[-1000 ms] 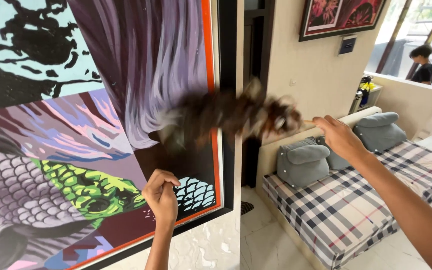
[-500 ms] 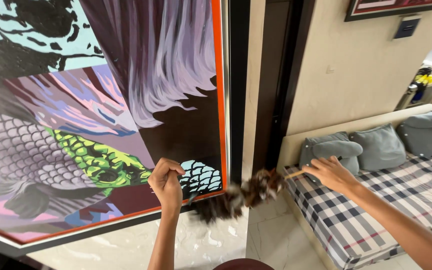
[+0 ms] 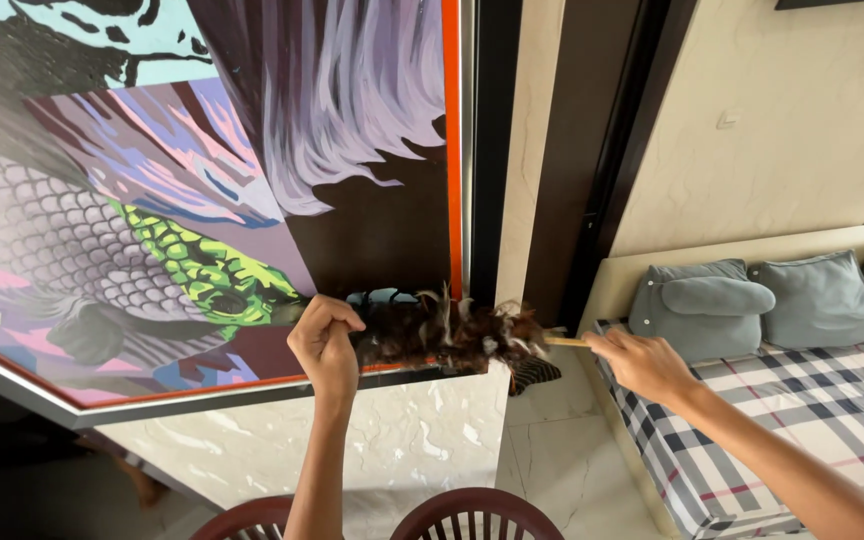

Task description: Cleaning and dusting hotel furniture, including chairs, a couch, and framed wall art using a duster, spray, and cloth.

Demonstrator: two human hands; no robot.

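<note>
A large colourful painting (image 3: 202, 180) in a dark frame with an orange inner border hangs on the wall ahead. My right hand (image 3: 642, 362) grips the wooden handle of a brown feather duster (image 3: 447, 335), whose feathers lie along the painting's lower right corner and bottom frame edge. My left hand (image 3: 324, 343) is curled closed against the lower part of the painting, just left of the feathers; whether it holds the frame or the feather tips is unclear.
A daybed with a plaid cover (image 3: 802, 420) and grey pillows (image 3: 697, 305) stands at the right. Dark red chair backs (image 3: 472, 510) show at the bottom edge. A dark door frame (image 3: 582, 170) runs beside the painting. The floor has pale marble tiles (image 3: 552, 460).
The duster dropped from halfway up the painting's right side down to the bottom frame corner. My right hand came down and left with it. The view tilted and moved closer.
</note>
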